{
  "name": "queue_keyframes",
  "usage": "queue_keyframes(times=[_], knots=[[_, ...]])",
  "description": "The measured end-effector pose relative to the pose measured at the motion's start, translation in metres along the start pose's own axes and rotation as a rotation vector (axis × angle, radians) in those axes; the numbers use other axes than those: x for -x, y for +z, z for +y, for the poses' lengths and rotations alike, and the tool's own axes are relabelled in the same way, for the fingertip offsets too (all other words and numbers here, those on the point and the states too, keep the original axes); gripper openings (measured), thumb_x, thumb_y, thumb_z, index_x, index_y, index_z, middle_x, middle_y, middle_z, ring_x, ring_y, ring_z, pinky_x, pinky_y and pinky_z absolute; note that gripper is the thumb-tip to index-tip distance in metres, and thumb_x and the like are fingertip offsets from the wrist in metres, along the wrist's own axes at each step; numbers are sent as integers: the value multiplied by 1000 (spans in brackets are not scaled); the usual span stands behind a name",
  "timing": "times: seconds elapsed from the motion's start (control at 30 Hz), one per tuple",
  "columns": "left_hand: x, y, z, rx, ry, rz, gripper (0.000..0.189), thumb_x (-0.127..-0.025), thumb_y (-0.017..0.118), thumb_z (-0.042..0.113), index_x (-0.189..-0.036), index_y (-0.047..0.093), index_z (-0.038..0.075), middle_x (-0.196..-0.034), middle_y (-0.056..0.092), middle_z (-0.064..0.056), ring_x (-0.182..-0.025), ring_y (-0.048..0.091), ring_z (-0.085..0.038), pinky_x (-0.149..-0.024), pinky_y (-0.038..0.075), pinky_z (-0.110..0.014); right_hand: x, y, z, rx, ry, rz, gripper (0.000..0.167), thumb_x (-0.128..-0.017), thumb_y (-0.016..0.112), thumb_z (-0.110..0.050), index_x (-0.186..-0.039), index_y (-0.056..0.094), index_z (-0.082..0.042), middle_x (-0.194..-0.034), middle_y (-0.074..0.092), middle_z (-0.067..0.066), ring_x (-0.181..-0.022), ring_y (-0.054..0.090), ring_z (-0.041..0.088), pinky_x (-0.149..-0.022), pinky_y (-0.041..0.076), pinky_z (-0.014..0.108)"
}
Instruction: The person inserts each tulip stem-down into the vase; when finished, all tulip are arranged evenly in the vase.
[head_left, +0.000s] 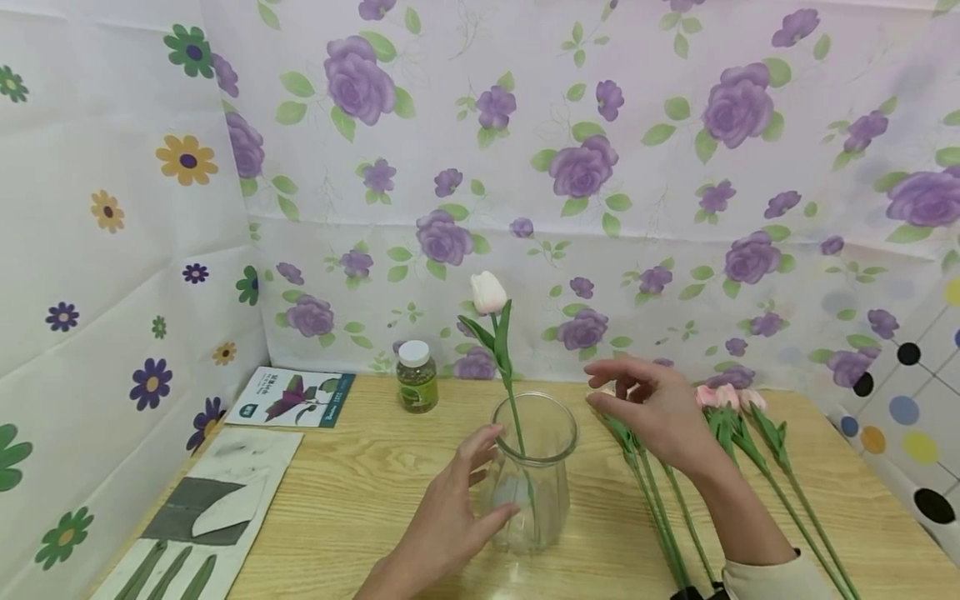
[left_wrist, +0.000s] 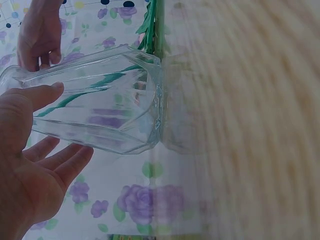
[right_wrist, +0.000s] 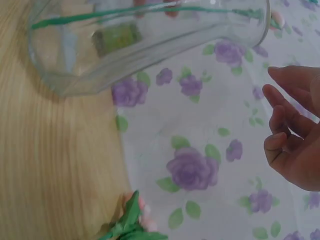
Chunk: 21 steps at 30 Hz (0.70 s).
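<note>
A clear glass vase (head_left: 551, 492) stands upright on the table with one white-pink artificial tulip (head_left: 489, 293) in it, its stem leaning left. My left hand (head_left: 448, 508) holds the vase from the left, thumb across the front and fingers around the side. In the left wrist view, the vase (left_wrist: 115, 105) shows between thumb and fingers. My right hand (head_left: 656, 408) is raised to the right of the vase rim, its fingers loosely bent and nothing between them. The right wrist view shows this hand (right_wrist: 297, 130) apart from the vase. Beneath it lie several pink tulips (head_left: 726, 400), partly hidden.
A small jar with a white lid (head_left: 417, 379) stands behind the vase on the left. A booklet (head_left: 292, 397) and a printed sheet (head_left: 206, 508) lie along the table's left side. Flowered cloth (head_left: 525, 192) hangs behind the wooden table (head_left: 352, 492).
</note>
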<state>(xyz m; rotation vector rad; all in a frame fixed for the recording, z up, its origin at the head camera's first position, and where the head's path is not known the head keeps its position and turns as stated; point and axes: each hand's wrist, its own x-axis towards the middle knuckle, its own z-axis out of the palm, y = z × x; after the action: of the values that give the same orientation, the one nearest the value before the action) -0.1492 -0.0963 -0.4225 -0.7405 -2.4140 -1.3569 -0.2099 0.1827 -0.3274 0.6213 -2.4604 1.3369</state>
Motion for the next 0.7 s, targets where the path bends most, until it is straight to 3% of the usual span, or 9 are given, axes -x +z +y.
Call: queue_keyframes(times=[0.17,0.27,0.53,0.7], knots=[[0,0,0,0,-7,1,97,-86,87,3,-160,29,25,-161,49,-8,-133,64,-36,-102,60,-47,9,-9,19,14,73,-13,27,-97,79,-24,-124,77,-19,-103,73,6,-74,62,15,-63,54,29],[1,0,0,0,-13,-1,97,-86,87,5,-160,29,27,-160,50,-10,-133,64,-36,-102,59,-48,16,-15,30,17,91,-18,30,-98,79,-20,-127,75,-17,-106,73,8,-75,65,17,-62,54,29],[1,0,0,-2,-18,-9,94,-88,86,7,-160,29,26,-158,51,-13,-133,64,-36,-102,59,-49,33,-25,53,32,125,-31,30,-98,77,-17,-128,75,-13,-105,72,7,-62,49,16,-54,42,30],[0,0,0,3,-21,-10,94,-88,86,7,-161,29,26,-159,50,-12,-133,63,-37,-102,59,-49,39,-28,65,46,206,-34,33,-99,77,-20,-129,74,-7,-114,74,12,-70,58,15,-59,49,29]])
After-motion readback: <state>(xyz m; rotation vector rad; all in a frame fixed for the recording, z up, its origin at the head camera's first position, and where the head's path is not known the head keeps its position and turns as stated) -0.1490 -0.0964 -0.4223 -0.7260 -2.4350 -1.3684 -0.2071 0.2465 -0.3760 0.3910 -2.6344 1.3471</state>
